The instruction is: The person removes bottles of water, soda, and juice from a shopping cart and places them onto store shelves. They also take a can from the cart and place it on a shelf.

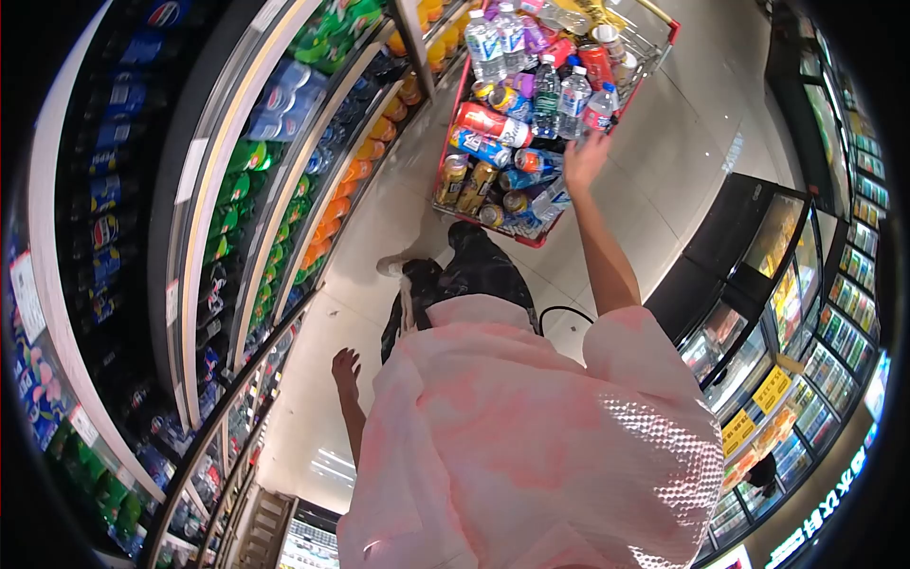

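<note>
That clear plastic bottle with the pink label [598, 114] is probably heavyish but squeezy, so grab mid-body; left hand [347, 368] loosely open, right hand [588, 161] can't tell if gripping.

Stocked shelves [194, 171] are lining one side. Pale, glossy floor tiles [697, 152] are running beside the shelves, reflecting white light [333, 466]. Across from the shelves, black glass-fronted cabinets [728, 232] are standing; beyond, yellow signs [772, 390] are showing and a lit sign [817, 523] is glowing.
</note>
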Demonstrator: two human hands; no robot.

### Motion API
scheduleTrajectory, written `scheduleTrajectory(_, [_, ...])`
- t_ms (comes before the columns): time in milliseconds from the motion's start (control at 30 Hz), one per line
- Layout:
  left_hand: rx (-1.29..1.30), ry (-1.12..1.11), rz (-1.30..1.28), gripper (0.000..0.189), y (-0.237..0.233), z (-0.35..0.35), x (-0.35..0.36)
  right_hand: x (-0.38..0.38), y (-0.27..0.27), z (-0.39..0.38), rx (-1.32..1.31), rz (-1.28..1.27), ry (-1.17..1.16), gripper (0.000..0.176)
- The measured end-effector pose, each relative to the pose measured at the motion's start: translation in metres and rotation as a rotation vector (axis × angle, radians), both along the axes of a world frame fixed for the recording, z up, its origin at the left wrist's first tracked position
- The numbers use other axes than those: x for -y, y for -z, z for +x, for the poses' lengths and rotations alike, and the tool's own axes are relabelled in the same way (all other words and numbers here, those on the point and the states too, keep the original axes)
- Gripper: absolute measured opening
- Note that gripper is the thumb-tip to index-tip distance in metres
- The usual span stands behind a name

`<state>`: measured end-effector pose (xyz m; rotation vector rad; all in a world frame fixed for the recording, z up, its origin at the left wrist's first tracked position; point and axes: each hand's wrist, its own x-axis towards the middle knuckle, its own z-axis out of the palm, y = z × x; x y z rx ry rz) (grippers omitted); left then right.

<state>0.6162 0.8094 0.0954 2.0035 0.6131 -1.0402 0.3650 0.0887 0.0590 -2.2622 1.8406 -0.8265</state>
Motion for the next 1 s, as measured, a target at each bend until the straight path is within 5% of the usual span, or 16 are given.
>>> scheduleTrajectory(100, [0.006,0.036,0.003,0.041,-0.007,0.003,0.015,0.081,0.037,-0.046,0.196,-0.013,0.273,0.039])
scheduleTrajectory(233, [-0.066,0.1,0.047,0.04,-0.008,-0.012,0.013,0.162,0.109,-0.105,0.139,0.27,0.028,0.045])
scheduleTrajectory(367, [-0.119,0.28,0.132,0.04,-0.018,-0.035,0.012,0.18,0.116,-0.112,-0.037,0.474,-0.091,0.049])
scheduleTrajectory(400, [-0.17,0.1,0.037,0.04,0.021,-0.045,-0.029,0.17,0.1,-0.106,-0.138,0.508,-0.043,0.051])
scheduleTrajectory(467, [-0.118,0.197,0.017,0.041,0.046,-0.053,-0.067,0.162,0.1,-0.109,-0.156,0.464,-0.039,0.05])
scheduleTrajectory(567, [-0.134,0.278,0.127,0.04,0.024,-0.052,-0.028,0.163,0.102,-0.108,-0.056,0.386,-0.115,0.043])
scheduleTrajectory(667, [-0.063,0.459,0.107,0.039,0.006,-0.037,-0.002,0.142,0.077,-0.117,0.105,0.492,-0.195,0.039])
scheduleTrajectory(800, [-0.129,0.234,-0.041,0.039,0.028,-0.009,0.008,0.134,0.05,-0.108,0.167,0.235,-0.105,0.033])
scheduleTrajectory(1000, [0.056,0.308,-0.021,0.038,0.003,0.023,0.047,0.149,-0.107,-0.066,0.389,0.295,-0.099,0.032])
